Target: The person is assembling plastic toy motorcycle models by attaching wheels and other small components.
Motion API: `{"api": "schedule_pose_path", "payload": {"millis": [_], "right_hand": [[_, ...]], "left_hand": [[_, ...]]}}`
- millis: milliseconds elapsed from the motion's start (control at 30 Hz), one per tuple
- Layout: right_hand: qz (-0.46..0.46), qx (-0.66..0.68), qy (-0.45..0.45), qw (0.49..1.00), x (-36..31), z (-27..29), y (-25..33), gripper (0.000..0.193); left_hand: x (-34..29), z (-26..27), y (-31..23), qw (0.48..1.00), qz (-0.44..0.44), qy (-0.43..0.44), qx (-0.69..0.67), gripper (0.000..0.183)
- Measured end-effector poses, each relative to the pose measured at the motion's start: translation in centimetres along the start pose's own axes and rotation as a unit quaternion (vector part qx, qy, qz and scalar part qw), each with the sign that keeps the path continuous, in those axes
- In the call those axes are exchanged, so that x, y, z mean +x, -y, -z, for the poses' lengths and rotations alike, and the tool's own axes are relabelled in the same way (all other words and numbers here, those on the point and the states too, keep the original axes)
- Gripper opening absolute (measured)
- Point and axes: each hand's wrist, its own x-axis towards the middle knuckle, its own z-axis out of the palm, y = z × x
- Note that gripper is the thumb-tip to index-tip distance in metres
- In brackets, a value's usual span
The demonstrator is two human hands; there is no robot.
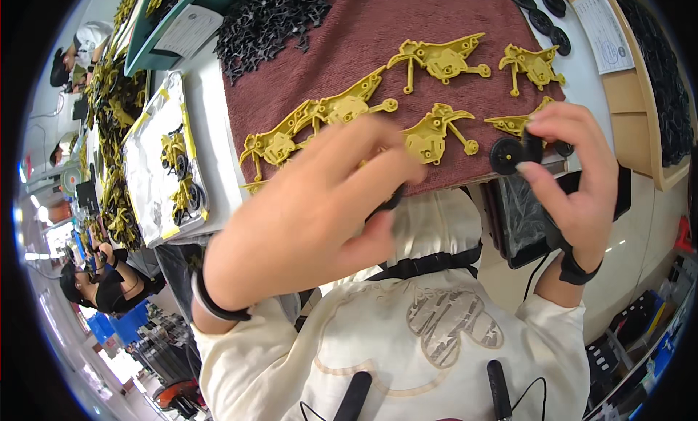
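Note:
My right hand (578, 174) pinches small black wheels (503, 156) between thumb and fingers, over the near right edge of the cloth. In the middle, my left hand (320, 203) is curled and slightly blurred by motion. A dark round piece, likely a wheel (392, 201), shows partly between its thumb and fingers; the rest is hidden. Several yellow plastic motorcycle-shaped halves lie on the maroon towel (349, 50), among them one half (440, 59) at the back, one half (435, 139) beside my left fingertips and one half (534, 65) at the right. My left hand covers part of the left ones.
A heap of small black parts (269, 25) lies at the back left. Loose black wheels (539, 21) sit at the back right, near a cardboard box (632, 105) of black parts. A white tray (149, 181) with yellow-black pieces stands left. Another person (116, 283) works farther left.

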Motion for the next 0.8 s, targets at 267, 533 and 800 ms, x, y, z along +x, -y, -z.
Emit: {"api": "schedule_pose_path", "payload": {"millis": [267, 533, 800], "right_hand": [[0.023, -0.019, 0.078, 0.996, 1.1, -2.7, 0.4, 0.032], [0.031, -0.098, 0.100, 0.990, 0.7, -3.3, 0.8, 0.031], [0.074, -0.131, 0.087, 0.985, 0.0, -4.2, 0.5, 0.032]], "left_hand": [[-3.8, -3.5, 0.9, 0.983, 0.122, -0.067, 0.123, 0.037], [-4.8, -3.7, 2.1, 0.969, 0.149, -0.115, 0.162, 0.036], [-5.1, -3.4, 2.0, 0.967, 0.165, -0.119, 0.156, 0.036]]}}
